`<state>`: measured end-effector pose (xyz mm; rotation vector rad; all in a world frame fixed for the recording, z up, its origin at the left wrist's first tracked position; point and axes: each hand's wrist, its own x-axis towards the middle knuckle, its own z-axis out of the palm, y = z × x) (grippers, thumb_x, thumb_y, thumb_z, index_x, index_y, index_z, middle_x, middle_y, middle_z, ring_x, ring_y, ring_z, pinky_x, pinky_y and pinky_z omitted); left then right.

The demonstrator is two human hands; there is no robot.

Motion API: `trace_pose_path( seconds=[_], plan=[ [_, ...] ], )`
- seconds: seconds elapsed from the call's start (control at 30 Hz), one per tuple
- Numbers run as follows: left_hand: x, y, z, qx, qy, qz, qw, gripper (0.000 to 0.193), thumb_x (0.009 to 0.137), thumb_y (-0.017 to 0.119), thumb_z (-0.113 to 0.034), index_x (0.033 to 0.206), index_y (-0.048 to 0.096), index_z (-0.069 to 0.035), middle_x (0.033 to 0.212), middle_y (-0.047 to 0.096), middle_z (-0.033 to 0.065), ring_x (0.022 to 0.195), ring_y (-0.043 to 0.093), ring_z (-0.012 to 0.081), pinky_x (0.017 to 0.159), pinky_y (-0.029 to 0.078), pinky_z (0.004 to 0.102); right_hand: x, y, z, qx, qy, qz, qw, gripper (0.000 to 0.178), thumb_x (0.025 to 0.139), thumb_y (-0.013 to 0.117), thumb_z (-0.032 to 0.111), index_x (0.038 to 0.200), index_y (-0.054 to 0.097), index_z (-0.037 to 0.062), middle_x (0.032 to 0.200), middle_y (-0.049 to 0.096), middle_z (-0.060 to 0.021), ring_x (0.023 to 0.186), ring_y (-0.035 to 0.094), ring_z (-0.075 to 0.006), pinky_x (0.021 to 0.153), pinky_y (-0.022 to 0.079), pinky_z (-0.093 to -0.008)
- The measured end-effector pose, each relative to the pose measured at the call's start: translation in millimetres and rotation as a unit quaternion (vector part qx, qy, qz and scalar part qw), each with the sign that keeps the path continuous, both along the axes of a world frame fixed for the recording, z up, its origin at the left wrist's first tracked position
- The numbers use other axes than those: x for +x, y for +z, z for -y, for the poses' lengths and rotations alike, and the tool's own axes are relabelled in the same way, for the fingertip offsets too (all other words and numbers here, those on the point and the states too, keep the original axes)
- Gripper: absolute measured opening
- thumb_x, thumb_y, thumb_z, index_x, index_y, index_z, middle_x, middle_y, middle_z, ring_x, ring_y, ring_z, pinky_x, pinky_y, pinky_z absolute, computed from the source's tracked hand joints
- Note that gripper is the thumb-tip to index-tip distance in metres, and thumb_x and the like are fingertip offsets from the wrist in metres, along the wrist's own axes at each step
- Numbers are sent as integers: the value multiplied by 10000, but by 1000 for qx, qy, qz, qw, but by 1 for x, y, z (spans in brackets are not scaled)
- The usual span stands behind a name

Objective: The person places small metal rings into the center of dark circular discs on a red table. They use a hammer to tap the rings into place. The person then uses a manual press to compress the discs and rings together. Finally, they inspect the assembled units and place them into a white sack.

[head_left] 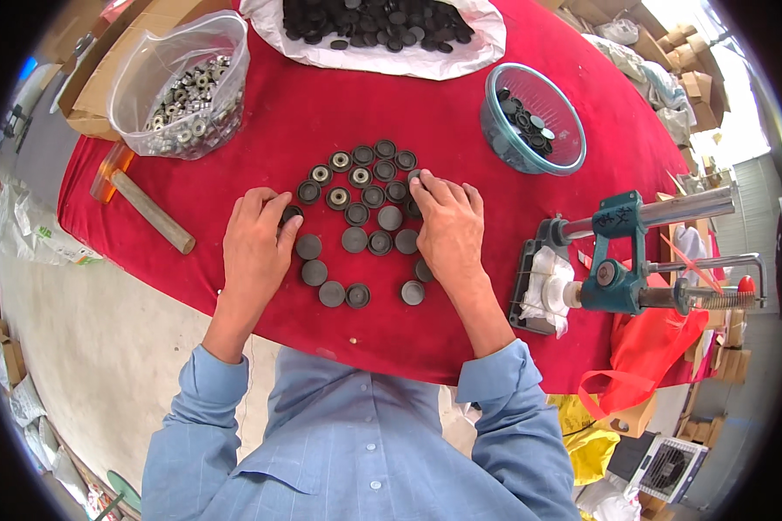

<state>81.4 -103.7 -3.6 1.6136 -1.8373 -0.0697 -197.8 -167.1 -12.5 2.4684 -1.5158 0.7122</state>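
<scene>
Several black round rubber discs (354, 240) lie spread on the red tablecloth (321, 104) between my hands; some hold a metal bearing (340, 161) in the centre. My left hand (256, 246) rests on the left side of the group, its fingertips pinching one black disc (290, 213). My right hand (447, 227) lies palm down over the right side, fingertips touching a disc (415, 178) near the top of the group.
A clear plastic bag of metal bearings (187, 91) stands back left, beside a hammer (143, 204). A white bag of black discs (382, 26) lies at the back. A blue bowl (534, 122) holds more discs. A teal hand press (617, 260) is clamped at right.
</scene>
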Motion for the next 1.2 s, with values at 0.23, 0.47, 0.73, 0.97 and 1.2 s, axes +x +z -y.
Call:
trace_pose_path(
  seconds=[0.23,0.47,0.73,0.97,1.2],
  plan=[
    [9,-7,5,116,-4,-171,978,287,884,814,-42,1157,731,-13,1004,697,112,815,690,248,728,563,388,26,15,0,44,32,127,990,241,886,784,145,1124,782,115,1106,674,-56,1066,642,-298,968,482,-494],
    [3,3,48,9,-38,-242,970,245,875,813,35,1116,792,-6,865,688,41,739,652,102,638,521,271,49,5,7,75,2,60,995,220,843,855,243,1015,799,118,1079,651,-58,1069,597,-277,922,431,-467],
    [-12,-14,73,3,-69,-94,993,183,898,812,-56,1080,830,-49,1097,769,86,932,750,241,783,596,339,57,13,10,120,-16,37,992,331,823,874,206,1090,699,118,1035,683,-59,1033,643,-294,909,458,-481],
    [-6,-15,61,-48,-100,-2,994,253,911,778,-52,1162,815,-64,1220,763,102,1128,717,306,937,591,406,47,19,13,164,26,232,959,245,865,824,88,1086,723,53,987,697,-121,873,727,-336,762,571,-464],
    [-5,-18,44,-40,-96,12,995,356,924,741,-23,1277,766,-69,1310,732,112,1194,703,314,1008,561,433,51,26,21,99,43,269,957,164,870,803,39,1027,761,44,988,689,-103,796,723,-317,719,594,-426]
  ],
)
